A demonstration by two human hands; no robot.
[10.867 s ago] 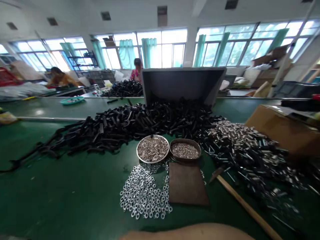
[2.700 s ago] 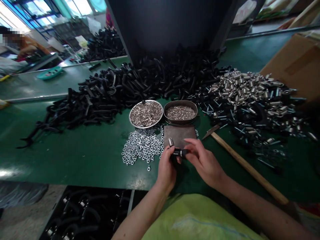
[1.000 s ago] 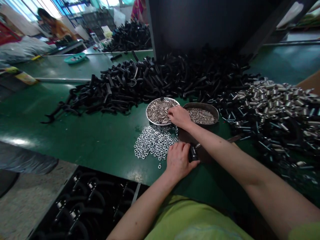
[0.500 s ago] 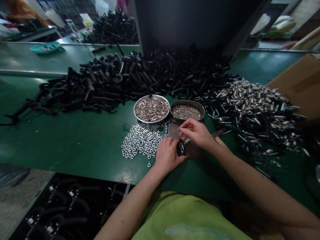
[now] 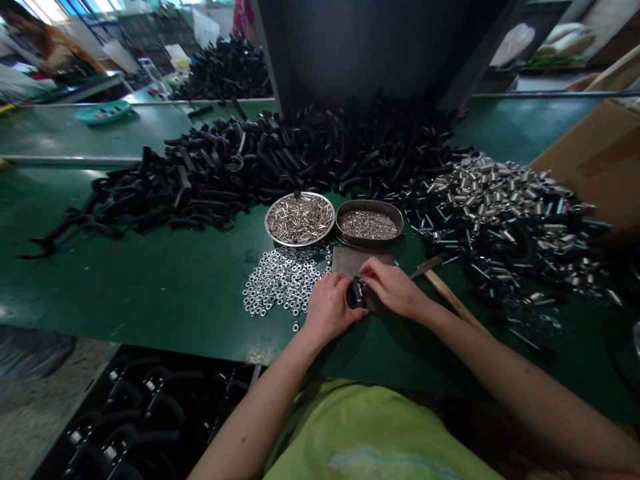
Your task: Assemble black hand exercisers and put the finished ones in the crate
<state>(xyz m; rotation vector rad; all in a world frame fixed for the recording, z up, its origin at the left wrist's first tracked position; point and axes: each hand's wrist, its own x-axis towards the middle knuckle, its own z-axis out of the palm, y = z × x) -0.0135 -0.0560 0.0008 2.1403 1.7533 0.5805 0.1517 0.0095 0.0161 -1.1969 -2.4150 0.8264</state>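
My left hand (image 5: 327, 309) is closed round a small black part (image 5: 357, 293), held over the near end of a brown metal plate (image 5: 350, 260). My right hand (image 5: 393, 288) meets it from the right, fingers pinched against the same part; what they pinch is too small to make out. Just beyond lie a round tray of silver pins (image 5: 299, 219) and a dark dish of small silver pieces (image 5: 369, 223). A spread of shiny nuts (image 5: 280, 283) lies left of the plate.
A long heap of black curved parts (image 5: 260, 167) runs across the green table (image 5: 150, 287) before a dark bin (image 5: 365, 47). Silver sleeves (image 5: 505, 200) pile up at right beside a cardboard box (image 5: 595, 157). A wooden-handled hammer (image 5: 450, 297) lies right of my hands. A crate of black parts (image 5: 145, 427) sits below.
A second ago my right hand reached into the pin tray; it has come back to the black part in my left hand and now presses against it.
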